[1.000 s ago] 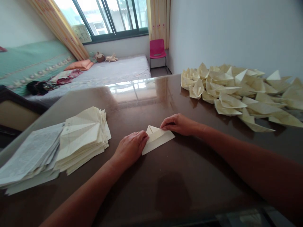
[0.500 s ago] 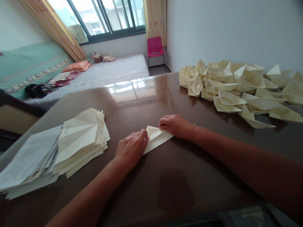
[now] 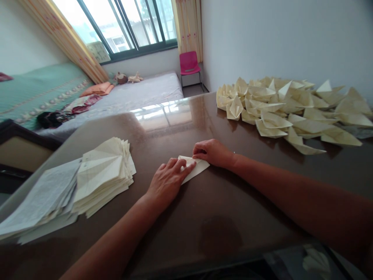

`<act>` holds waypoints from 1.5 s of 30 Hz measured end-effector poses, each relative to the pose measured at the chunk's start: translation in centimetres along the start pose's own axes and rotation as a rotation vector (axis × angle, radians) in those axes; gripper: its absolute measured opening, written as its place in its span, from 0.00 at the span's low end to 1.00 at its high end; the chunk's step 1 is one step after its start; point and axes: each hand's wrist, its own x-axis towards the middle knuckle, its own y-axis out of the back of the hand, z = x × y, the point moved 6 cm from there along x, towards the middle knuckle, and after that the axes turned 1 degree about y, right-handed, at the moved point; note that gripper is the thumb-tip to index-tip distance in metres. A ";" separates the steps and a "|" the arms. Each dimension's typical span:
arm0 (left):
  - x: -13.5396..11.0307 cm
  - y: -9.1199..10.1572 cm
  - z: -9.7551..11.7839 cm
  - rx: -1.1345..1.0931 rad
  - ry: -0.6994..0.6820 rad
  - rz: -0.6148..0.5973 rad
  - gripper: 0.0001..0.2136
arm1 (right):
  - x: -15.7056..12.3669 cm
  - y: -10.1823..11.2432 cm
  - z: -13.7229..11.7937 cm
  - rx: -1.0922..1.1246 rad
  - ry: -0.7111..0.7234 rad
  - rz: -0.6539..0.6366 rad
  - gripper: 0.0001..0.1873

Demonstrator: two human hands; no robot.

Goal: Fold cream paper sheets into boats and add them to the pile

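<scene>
Sliding forward since a moment ago, the left hand (image 3: 167, 181) is pressing its spread fingers over the folded paper (image 3: 199, 167), flattening the crease beneath them on the table (image 3: 204, 217), while the bunched fingertips of the right hand (image 3: 212, 152) are pinching its far corner.

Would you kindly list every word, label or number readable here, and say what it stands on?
Nothing is readable.
Grey-printed paper sheets, far left: lines of print, too small and blurred to read.
Small folded cream paper, centre: no text visible.
Heap of folded cream paper shapes, right: no text visible.
</scene>
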 end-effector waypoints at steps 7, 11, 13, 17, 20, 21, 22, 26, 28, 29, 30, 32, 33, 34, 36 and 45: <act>-0.1 0.1 0.1 0.021 0.012 0.001 0.24 | -1.8 1.4 -3.6 -0.337 0.096 -0.226 0.13; -0.1 0.1 0.2 0.025 0.013 0.005 0.25 | -3.6 -0.1 -5.8 -0.538 0.046 -0.437 0.17; -0.1 0.2 0.3 0.035 0.014 0.003 0.24 | -4.1 -0.8 -6.3 -0.588 0.038 -0.466 0.19; -0.5 0.5 0.3 0.058 0.019 -0.003 0.22 | -4.3 -1.8 -6.1 -0.651 -0.033 -0.480 0.25; -0.8 0.7 0.2 0.079 0.022 -0.011 0.20 | -4.3 -2.0 -5.8 -0.666 -0.101 -0.501 0.28; -0.9 0.8 0.2 0.089 0.023 -0.016 0.19 | -4.3 -2.0 -5.6 -0.675 -0.126 -0.514 0.28; -1.0 0.8 0.1 0.098 0.026 -0.023 0.18 | -4.2 -1.8 -5.4 -0.686 -0.154 -0.530 0.29; -1.3 1.0 0.1 0.137 0.031 -0.051 0.16 | -4.0 -1.2 -4.7 -0.717 -0.235 -0.569 0.30; -1.5 1.2 0.3 0.161 0.028 -0.055 0.16 | -3.9 -1.1 -4.6 -0.719 -0.231 -0.574 0.31; -1.6 1.4 0.4 0.176 0.028 -0.057 0.15 | -3.9 -1.2 -4.6 -0.720 -0.226 -0.573 0.31; -1.7 1.5 0.5 0.195 0.029 -0.064 0.15 | -3.8 -1.3 -4.6 -0.721 -0.220 -0.571 0.31; -1.9 1.6 0.7 0.234 0.028 -0.085 0.13 | -3.8 -1.4 -4.7 -0.725 -0.208 -0.565 0.30; -2.0 1.6 0.9 0.253 0.022 -0.098 0.12 | -3.7 -1.5 -4.8 -0.726 -0.202 -0.560 0.30; -2.1 1.5 1.1 0.271 0.014 -0.108 0.11 | -3.7 -1.6 -4.9 -0.725 -0.196 -0.554 0.30; -2.2 1.4 1.6 0.306 0.001 -0.120 0.10 | -3.6 -1.6 -4.9 -0.713 -0.194 -0.539 0.29; -2.3 2.9 1.3 0.301 0.124 0.001 0.09 | -3.4 -1.8 -4.3 -0.677 -0.160 -0.470 0.24</act>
